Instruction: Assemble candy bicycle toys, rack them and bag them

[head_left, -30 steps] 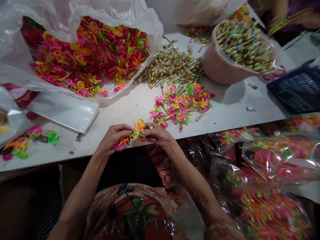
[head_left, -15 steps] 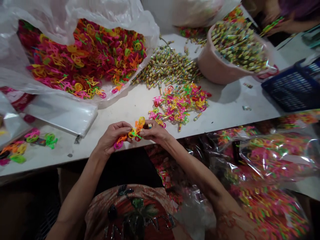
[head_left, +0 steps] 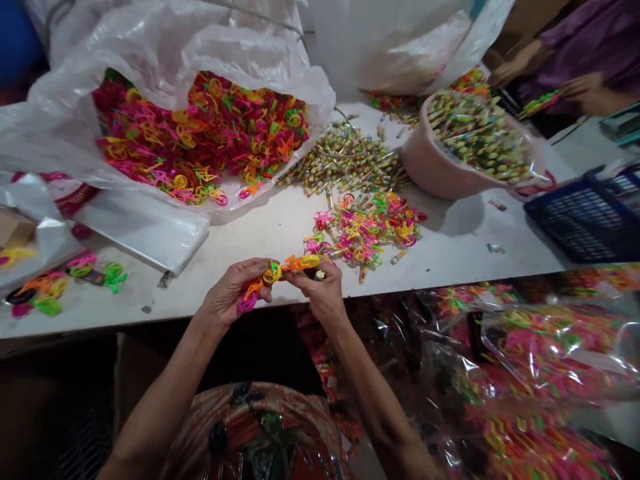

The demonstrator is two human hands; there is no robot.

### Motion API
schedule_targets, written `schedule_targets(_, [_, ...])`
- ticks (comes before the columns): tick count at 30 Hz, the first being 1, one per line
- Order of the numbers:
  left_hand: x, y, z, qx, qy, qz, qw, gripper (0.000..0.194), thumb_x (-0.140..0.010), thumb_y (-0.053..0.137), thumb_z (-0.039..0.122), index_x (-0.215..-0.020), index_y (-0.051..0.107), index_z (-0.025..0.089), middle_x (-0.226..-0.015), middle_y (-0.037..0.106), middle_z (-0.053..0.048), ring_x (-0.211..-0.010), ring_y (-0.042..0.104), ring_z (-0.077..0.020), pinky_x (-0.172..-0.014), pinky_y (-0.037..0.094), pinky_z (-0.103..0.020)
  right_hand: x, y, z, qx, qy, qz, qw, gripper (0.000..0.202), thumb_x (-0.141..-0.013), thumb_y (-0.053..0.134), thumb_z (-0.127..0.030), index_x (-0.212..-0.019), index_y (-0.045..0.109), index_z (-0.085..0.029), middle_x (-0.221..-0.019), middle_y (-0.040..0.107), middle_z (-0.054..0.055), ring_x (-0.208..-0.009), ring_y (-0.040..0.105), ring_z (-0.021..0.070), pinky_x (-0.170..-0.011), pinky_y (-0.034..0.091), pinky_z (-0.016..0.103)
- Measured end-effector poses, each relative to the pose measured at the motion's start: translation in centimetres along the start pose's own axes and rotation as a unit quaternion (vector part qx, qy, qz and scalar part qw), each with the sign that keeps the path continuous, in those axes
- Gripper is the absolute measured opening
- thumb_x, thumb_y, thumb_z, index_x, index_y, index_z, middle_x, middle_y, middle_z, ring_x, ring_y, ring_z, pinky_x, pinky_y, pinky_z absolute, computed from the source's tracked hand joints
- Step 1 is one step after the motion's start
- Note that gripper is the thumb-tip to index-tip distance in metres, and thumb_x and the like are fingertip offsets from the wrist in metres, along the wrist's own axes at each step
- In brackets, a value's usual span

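Observation:
Over the table's front edge, my left hand (head_left: pixel 231 290) pinches a small plastic toy bicycle (head_left: pixel 249 300) with a magenta wheel and an orange frame. A yellow and green piece (head_left: pixel 273 272) sits at its fingertips. From the other side my right hand (head_left: pixel 323 293) closes on an orange toy bicycle (head_left: pixel 300 263) with a yellow wheel, which meets the yellow and green piece. The pale end of a small tube (head_left: pixel 319 275) pokes out of my right fingers. Beyond that hand lies a loose pile of toy bicycles and tubes (head_left: pixel 373 227).
A large white plastic bag (head_left: pixel 320 100) of toy bicycles lies open at back left, near flat clear bags (head_left: pixel 150 230). Behind are heaped tubes (head_left: pixel 345 157), a pink bucket (head_left: pixel 425 160) and a blue basket (head_left: pixel 575 220). Filled bags (head_left: pixel 560 347) sit lower right. Another person's hands (head_left: pixel 590 93) work back right.
The orange and yellow bicycle has turned from upright to nearly level, its yellow wheel now to the right. My right wrist has bent more upright. The whole view has shifted slightly.

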State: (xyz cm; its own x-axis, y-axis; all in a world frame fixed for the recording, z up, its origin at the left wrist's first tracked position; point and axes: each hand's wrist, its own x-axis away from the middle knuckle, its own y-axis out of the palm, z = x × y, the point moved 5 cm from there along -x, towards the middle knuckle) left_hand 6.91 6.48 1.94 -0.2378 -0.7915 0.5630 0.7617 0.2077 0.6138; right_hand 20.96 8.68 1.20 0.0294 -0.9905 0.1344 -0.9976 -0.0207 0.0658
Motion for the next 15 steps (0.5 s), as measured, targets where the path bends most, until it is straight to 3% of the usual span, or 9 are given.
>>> schedule_targets(3, [0.0, -0.2, 0.0, 0.023, 0.009, 0.032, 0.999, 0.02, -0.057, 0.075, 0.012, -0.075, 0.066, 0.011, -0.062, 0.064, 0.0, -0.038, 0.052, -0.0057, -0.042, 0.05, -0.019, -0.7, 0.2, 0.8, -0.035, 0.055, -0.046, 0.997, 0.027, -0.054, 0.082, -0.039, -0.065, 0.067, -0.019, -0.053, 0.051, -0.004, -0.048, 0.034, 0.0083, -0.043, 0.025, 0.023])
schedule_targets(6, [-0.2, -0.2, 0.0, 0.043, -0.002, 0.046, 0.998, 0.014, -0.057, 0.07, 0.009, -0.069, 0.064, 0.012, -0.059, 0.062, 0.0, -0.038, 0.052, -0.0063, -0.041, 0.048, -0.018, -0.6, 0.0, 0.3, -0.018, 0.04, -0.048, 0.998, 0.025, -0.054, 0.082, -0.037, -0.065, 0.068, -0.019, -0.057, 0.054, -0.003, -0.05, 0.036, 0.0086, -0.045, 0.027, 0.023])
schedule_targets(11, [0.0, 0.1, -0.3, 0.029, 0.01, 0.071, 0.997, 0.013, -0.06, 0.072, 0.018, -0.061, 0.06, 0.013, -0.051, 0.055, 0.002, -0.038, 0.049, -0.0068, -0.042, 0.048, -0.02, 0.3, -0.4, -1.7, 0.084, -0.043, 0.002, 0.996, 0.018, -0.06, 0.077, -0.033, -0.059, 0.065, -0.021, -0.059, 0.056, -0.002, -0.056, 0.043, 0.0116, -0.054, 0.035, 0.026])
schedule_targets(13, [-0.2, -0.1, -0.6, 0.06, 0.044, 0.099, 0.992, 0.019, -0.055, 0.077, 0.019, -0.066, 0.062, 0.015, -0.058, 0.06, 0.002, -0.047, 0.056, -0.0087, -0.049, 0.052, -0.02, 0.3, -0.6, -1.1, 0.09, -0.043, 0.032, 0.994, 0.018, -0.06, 0.076, -0.033, -0.056, 0.063, -0.021, -0.055, 0.053, -0.003, -0.053, 0.04, 0.0114, -0.052, 0.034, 0.026])
schedule_targets(15, [-0.9, 0.0, -0.9, 0.059, 0.066, 0.083, 0.993, 0.026, -0.051, 0.081, 0.022, -0.069, 0.063, 0.016, -0.061, 0.064, 0.001, -0.049, 0.058, -0.0103, -0.049, 0.051, -0.021, -0.3, -0.7, -0.1, 0.074, -0.035, 0.049, 0.995, 0.019, -0.057, 0.076, -0.031, -0.055, 0.061, -0.021, -0.053, 0.051, -0.003, -0.053, 0.039, 0.0114, -0.051, 0.033, 0.025])
